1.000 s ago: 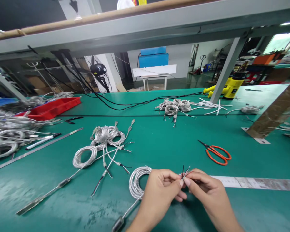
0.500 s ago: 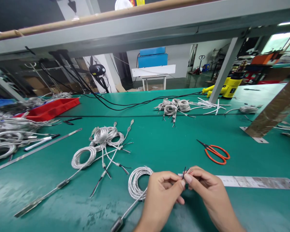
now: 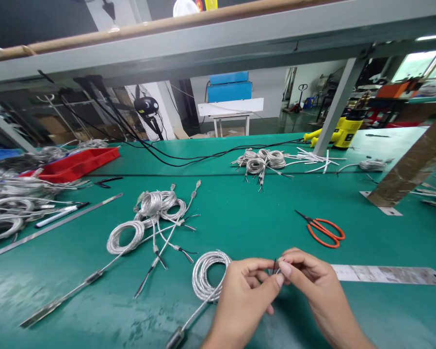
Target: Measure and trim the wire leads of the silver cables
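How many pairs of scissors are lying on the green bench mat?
1: the orange-handled pair, beyond the right hand. A black-handled tool by the red tray might be another.

left hand (image 3: 244, 303); right hand (image 3: 321, 286); pinching wire ends (image 3: 275, 266); braided cable coil (image 3: 205, 276) beside

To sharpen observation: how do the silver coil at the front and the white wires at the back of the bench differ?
The silver coil is wound in a loop, the white wires lie straight and loose. The coil looks braided, the wires plain white. The coil lies nearer, the wires farther away. Both lie on green matting.
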### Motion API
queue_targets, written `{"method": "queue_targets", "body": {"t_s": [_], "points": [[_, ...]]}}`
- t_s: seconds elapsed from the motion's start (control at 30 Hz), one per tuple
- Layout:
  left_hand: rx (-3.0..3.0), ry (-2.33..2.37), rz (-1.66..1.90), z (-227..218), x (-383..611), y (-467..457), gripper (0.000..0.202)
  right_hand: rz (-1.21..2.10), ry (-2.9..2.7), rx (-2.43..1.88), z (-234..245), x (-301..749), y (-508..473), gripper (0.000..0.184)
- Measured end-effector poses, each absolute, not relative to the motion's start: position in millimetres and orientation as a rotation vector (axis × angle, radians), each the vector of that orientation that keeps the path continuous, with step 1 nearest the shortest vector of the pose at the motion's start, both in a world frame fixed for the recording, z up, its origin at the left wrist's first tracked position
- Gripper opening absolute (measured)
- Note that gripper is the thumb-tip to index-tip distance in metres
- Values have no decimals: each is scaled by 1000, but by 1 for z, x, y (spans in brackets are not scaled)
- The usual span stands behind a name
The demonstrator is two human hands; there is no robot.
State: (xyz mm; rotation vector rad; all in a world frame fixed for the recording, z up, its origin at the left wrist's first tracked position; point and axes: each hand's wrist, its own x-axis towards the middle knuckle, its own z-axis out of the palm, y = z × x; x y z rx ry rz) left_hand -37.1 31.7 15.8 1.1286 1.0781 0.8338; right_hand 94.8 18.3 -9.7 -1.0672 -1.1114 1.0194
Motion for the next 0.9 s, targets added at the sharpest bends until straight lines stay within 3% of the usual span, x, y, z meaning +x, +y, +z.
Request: {"method": "queue_targets", "body": {"t_s": [0.3, 0.9], "points": [[1199, 1023, 870, 23, -36, 28, 17, 1057, -1119, -1032, -9, 94, 16, 13], [1255, 1020, 1012, 26, -39, 29, 16, 1061, -1160, -1007, -7, 94, 17, 8]]}}
